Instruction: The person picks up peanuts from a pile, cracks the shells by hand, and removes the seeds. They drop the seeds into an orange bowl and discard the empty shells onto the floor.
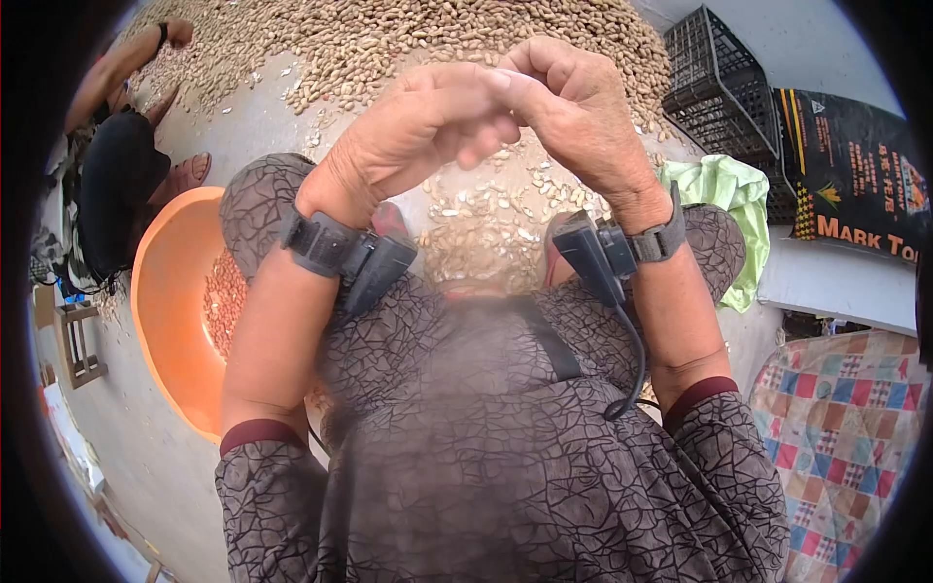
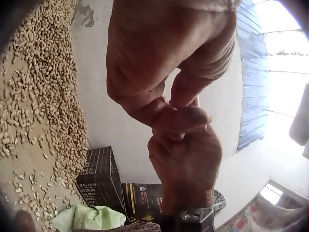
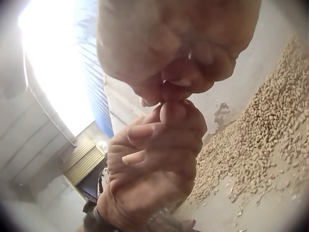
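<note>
Both hands are raised in front of the chest, their fingertips meeting. In the head view the left hand (image 1: 413, 126) comes from the left, thumb and forefinger against the right hand (image 1: 588, 112), whose fingers are bent inward. The left wrist view has the left hand (image 2: 164, 53) above and the right hand (image 2: 186, 162) below, touching at the tips. In the right wrist view the right hand (image 3: 169, 41) is uppermost, over the left hand (image 3: 157, 159). Whatever may lie between the fingertips is hidden. Unshelled peanuts (image 1: 389, 49) are heaped on the floor beyond the hands.
An orange basin (image 1: 160, 291) with reddish kernels (image 1: 225, 301) stands at the left, near another person (image 1: 117, 170). Black crates (image 1: 714, 97), a green bag (image 1: 743, 194) and a printed black sack (image 1: 850, 175) are at the right. Shells and peanuts (image 1: 496, 199) lie between the feet.
</note>
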Motion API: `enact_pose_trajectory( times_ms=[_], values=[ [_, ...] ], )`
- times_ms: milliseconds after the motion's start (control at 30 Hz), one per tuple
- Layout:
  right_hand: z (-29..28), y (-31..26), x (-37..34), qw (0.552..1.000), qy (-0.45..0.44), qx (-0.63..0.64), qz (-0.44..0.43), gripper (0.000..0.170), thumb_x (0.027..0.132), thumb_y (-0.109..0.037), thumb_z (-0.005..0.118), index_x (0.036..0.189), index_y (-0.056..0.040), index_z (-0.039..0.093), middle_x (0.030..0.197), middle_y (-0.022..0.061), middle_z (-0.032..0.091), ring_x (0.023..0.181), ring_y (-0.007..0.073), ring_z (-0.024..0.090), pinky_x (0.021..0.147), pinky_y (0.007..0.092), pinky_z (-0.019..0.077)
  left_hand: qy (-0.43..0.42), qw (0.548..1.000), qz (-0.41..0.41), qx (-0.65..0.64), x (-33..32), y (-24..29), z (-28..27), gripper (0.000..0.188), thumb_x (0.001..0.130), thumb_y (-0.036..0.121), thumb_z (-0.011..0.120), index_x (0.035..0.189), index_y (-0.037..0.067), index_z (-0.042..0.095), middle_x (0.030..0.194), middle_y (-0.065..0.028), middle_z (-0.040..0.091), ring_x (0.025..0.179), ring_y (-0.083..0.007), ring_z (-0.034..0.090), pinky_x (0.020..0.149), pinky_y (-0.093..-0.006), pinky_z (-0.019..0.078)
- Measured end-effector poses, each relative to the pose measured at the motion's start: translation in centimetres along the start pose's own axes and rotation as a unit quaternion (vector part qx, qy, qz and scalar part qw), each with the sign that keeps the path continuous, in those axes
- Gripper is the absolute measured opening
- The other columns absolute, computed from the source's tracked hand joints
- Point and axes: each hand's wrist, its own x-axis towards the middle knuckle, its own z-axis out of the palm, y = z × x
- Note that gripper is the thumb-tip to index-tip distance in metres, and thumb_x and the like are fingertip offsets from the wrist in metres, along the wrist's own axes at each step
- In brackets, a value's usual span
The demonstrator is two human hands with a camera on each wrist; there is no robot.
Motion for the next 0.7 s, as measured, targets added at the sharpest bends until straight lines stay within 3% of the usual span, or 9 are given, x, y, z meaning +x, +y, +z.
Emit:
enact_pose_trajectory(
  times_ms=[33,133,200,367,500,600,700],
  values=[
    [0.0,-0.1,0.0,1.0,-0.002,0.0,-0.017,0.021,0.084,-0.013,0.061,0.071,0.0025,0.056,0.06,0.0051,0.06,0.057,0.0072,0.061,0.048,0.0205,0.0486,0.0,1.0,0.001,-0.001,-0.2,0.1,0.1,0.023,0.088,0.019,0.057,0.1,0.0,0.062,0.08,-0.0068,0.063,0.065,-0.0076,0.057,0.056,-0.0185,0.0453],
    [0.1,-1.1,-0.4,0.998,-0.036,0.043,-0.022,0.019,0.084,-0.012,0.061,0.073,0.0032,0.057,0.061,0.0053,0.06,0.056,0.0072,0.06,0.049,0.0203,0.0489,0.002,1.0,0.002,-0.007,-0.7,0.2,0.4,0.025,0.087,0.019,0.058,0.1,-0.001,0.062,0.08,-0.0069,0.063,0.065,-0.0079,0.057,0.056,-0.019,0.0457],
    [0.2,-1.7,-0.5,0.999,-0.042,0.027,-0.022,0.019,0.084,-0.012,0.061,0.074,0.0034,0.058,0.061,0.0052,0.06,0.057,0.0072,0.06,0.05,0.0202,0.0489,0.019,0.999,0.012,0.039,-1.1,0.2,0.4,0.026,0.087,0.018,0.054,0.101,-0.004,0.055,0.083,-0.0111,0.061,0.064,-0.0061,0.054,0.048,-0.0159,0.0452],
    [1.0,-2.5,-0.6,0.999,-0.052,0.01,-0.003,0.019,0.084,-0.012,0.06,0.074,0.004,0.059,0.061,0.0059,0.061,0.059,0.0079,0.061,0.051,0.0195,0.0492,0.021,0.999,0.03,0.037,-2.2,0.7,1.0,0.029,0.088,0.023,0.055,0.103,-0.003,0.055,0.084,-0.0087,0.06,0.065,-0.0048,0.054,0.049,-0.0152,0.0449],
    [2.1,-3.1,-0.6,0.997,-0.016,-0.065,-0.036,0.02,0.083,-0.014,0.062,0.069,0.0002,0.058,0.056,0.0004,0.055,0.052,0.0037,0.052,0.046,0.0194,0.0407,0.044,0.999,0.022,0.008,-2.7,1.0,1.4,0.028,0.089,0.023,0.054,0.103,-0.001,0.054,0.081,-0.0028,0.055,0.065,-0.0035,0.051,0.047,-0.0135,0.0413],
    [2.3,-2.4,-0.4,0.987,0.006,-0.132,-0.089,0.02,0.082,-0.016,0.063,0.069,-0.0015,0.058,0.056,-0.0027,0.052,0.051,0.0018,0.046,0.045,0.0187,0.0358,0.051,0.998,-0.001,-0.045,-3.0,1.4,0.9,0.02,0.088,0.014,0.054,0.099,-0.001,0.06,0.088,-0.0057,0.061,0.068,-0.0067,0.054,0.055,-0.0178,0.0426],
    [2.4,-2.1,-0.5,0.981,0.029,-0.155,-0.115,0.019,0.082,-0.015,0.063,0.069,-0.0016,0.058,0.055,-0.0033,0.051,0.05,0.0018,0.043,0.043,0.0195,0.0331,0.044,0.996,-0.032,-0.075,-3.1,1.5,0.6,0.019,0.087,0.014,0.054,0.096,-0.002,0.06,0.087,-0.005,0.06,0.066,-0.0062,0.053,0.053,-0.0176,0.0405]
  ],
)
